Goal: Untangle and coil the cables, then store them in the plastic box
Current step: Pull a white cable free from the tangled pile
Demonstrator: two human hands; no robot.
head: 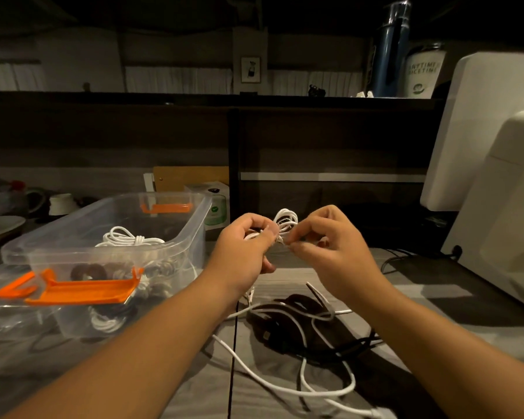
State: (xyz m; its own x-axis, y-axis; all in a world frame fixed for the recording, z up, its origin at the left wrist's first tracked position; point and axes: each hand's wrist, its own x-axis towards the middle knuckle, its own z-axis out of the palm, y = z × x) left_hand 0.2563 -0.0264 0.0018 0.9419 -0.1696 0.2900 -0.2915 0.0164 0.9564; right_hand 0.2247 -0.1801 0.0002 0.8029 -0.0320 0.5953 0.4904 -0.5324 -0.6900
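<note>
On the head camera, both hands are raised above the bench: the left hand curls its fingers round a small white cable coil, and the right hand pinches the same coil from the other side, with loops poking up between them. A white strand drops from under the left hand and snakes over a dark cable on the bench. Left of the hands sits the clear plastic box with orange latches, a coiled white cable already inside.

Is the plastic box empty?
No, a coiled white cable lies inside the plastic box.
</note>
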